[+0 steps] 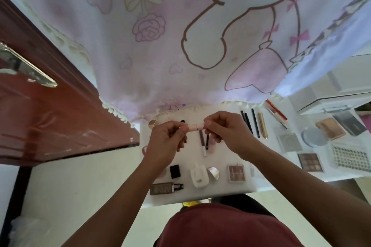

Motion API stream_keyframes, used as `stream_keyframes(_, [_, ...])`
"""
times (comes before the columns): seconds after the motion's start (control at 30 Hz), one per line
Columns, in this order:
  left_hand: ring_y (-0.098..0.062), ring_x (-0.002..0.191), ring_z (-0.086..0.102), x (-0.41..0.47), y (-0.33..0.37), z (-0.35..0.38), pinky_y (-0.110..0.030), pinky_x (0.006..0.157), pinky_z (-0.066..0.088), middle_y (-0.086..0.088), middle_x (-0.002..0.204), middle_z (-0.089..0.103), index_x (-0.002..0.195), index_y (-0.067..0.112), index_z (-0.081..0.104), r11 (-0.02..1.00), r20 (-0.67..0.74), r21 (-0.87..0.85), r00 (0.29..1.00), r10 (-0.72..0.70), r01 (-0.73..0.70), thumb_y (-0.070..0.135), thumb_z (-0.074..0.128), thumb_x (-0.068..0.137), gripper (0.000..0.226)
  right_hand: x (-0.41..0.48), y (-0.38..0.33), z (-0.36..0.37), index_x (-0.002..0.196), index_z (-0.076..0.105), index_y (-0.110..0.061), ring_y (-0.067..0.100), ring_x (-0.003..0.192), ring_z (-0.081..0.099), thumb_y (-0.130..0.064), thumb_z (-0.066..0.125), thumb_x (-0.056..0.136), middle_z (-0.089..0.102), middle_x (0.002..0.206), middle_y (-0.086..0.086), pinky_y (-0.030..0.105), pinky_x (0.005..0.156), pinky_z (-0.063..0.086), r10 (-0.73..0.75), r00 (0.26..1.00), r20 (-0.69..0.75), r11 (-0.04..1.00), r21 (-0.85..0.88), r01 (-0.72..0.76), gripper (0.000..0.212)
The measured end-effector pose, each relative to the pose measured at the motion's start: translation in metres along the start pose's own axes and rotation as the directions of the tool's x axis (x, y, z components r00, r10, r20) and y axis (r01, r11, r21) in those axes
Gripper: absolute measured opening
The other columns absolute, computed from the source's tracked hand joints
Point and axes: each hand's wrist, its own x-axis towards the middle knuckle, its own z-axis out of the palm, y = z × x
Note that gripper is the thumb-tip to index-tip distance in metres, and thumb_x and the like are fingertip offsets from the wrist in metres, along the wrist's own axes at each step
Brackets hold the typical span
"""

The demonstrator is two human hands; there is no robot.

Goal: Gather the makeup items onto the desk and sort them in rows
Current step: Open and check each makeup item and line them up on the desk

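mid-frame over desk [226, 158], left hand [166, 142] and right hand [226, 130] pinch pink tube [195, 127] by its ends; looks light, stiff, slick.

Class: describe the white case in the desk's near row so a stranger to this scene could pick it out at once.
Find the white desk below the pink curtain. In its near row, the white case lies between a black box and a silver compact. It alone is plain white and rounded, with a narrower neck pointing away.
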Motion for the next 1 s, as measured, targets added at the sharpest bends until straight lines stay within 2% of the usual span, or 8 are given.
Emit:
stream_keyframes(0.07, [-0.011,0.051,0.053,0.002,0.001,-0.003,-0.024,0.049,0.045,-0.001,0.06,0.062,0.097,0.007,0.069,1.0,-0.009,-0.015,1.0,-0.003,0.002,0.007,0.06,0.093,0.01,0.0,-0.005,0.001,0.098,0.068,-0.005,0.015,0.061,0.06,-0.011,0.063,0.094,0.071,0.076,0.009,0.025,0.053,0.048,0.016,1.0,0.022,1.0,-0.02,-0.016,0.009])
stream_keyframes(0.2, [-0.013,0.052,0.052,0.003,0.002,-0.009,-0.026,0.05,0.044,-0.004,0.064,0.061,0.099,0.005,0.069,1.0,0.018,-0.012,1.0,0.023,-0.023,0.007,0.06,0.093,0.011,0.0,-0.012,0.004,0.085,0.07,-0.005,0.017,0.056,0.059,-0.029,0.056,0.099,0.069,0.07,0.011,0.024,0.049,0.044,0.089,0.993,0.071,0.994,-0.063,-0.085,0.03])
stream_keyframes(0.43, [-0.013,0.049,0.051,0.01,0.004,-0.011,-0.025,0.048,0.042,0.003,0.059,0.061,0.095,0.006,0.07,0.999,0.012,0.037,0.999,0.038,-0.039,0.007,0.06,0.093,0.01,0.006,-0.008,0.001,0.095,0.071,-0.004,0.016,0.067,0.064,-0.007,0.067,0.091,0.071,0.076,0.011,0.027,0.064,0.053,-0.028,0.999,0.038,0.999,-0.021,0.029,0.007])
stream_keyframes(0.5, [-0.012,0.048,0.05,0.01,0.009,-0.011,-0.023,0.047,0.042,0.002,0.057,0.06,0.092,0.007,0.07,1.0,-0.004,0.003,1.0,0.031,-0.031,0.005,0.059,0.093,0.011,0.01,-0.011,0.001,0.094,0.071,-0.007,0.018,0.071,0.065,-0.011,0.066,0.091,0.071,0.077,0.012,0.028,0.062,0.053,-0.014,0.998,0.056,0.999,-0.028,0.015,0.007])
stream_keyframes(0.63, [-0.01,0.047,0.048,0.012,0.016,-0.016,-0.022,0.045,0.041,0.001,0.057,0.059,0.09,0.008,0.07,0.999,-0.023,0.014,0.999,0.043,-0.042,0.005,0.06,0.092,0.011,0.016,-0.02,0.003,0.084,0.069,-0.007,0.02,0.061,0.061,-0.027,0.057,0.098,0.068,0.067,0.007,0.029,0.054,0.046,0.08,0.98,0.18,0.991,-0.117,-0.06,0.027])
stream_keyframes(0.7, [-0.01,0.046,0.047,0.013,0.016,-0.019,-0.021,0.045,0.041,0.001,0.056,0.058,0.091,0.006,0.07,0.999,-0.036,0.021,0.998,0.043,-0.043,0.005,0.06,0.092,0.01,0.019,-0.02,0.005,0.081,0.07,-0.007,0.016,0.058,0.058,-0.02,0.06,0.097,0.065,0.063,0.004,0.028,0.055,0.045,0.041,0.982,0.184,0.993,-0.113,-0.02,0.022])
stream_keyframes(0.87, [-0.01,0.044,0.045,0.017,0.017,-0.017,-0.021,0.044,0.039,0.001,0.054,0.054,0.09,-0.001,0.068,1.0,-0.059,0.002,0.998,0.021,-0.021,0.008,0.057,0.095,0.014,0.025,-0.019,0.004,0.098,0.072,-0.007,0.009,0.063,0.063,-0.009,0.068,0.09,0.07,0.067,-0.002,0.021,0.059,0.051,-0.086,0.987,0.138,0.992,-0.078,0.097,0.009])
stream_keyframes(1.0, [-0.012,0.046,0.045,0.018,0.019,-0.014,-0.022,0.045,0.039,0.0,0.054,0.054,0.09,-0.001,0.067,1.0,-0.042,0.002,0.999,0.025,-0.025,0.011,0.057,0.096,0.016,0.025,-0.024,0.001,0.091,0.071,-0.011,0.013,0.066,0.064,-0.022,0.063,0.095,0.07,0.069,0.0,0.027,0.056,0.048,0.016,0.979,0.205,0.992,-0.124,0.01,0.014])
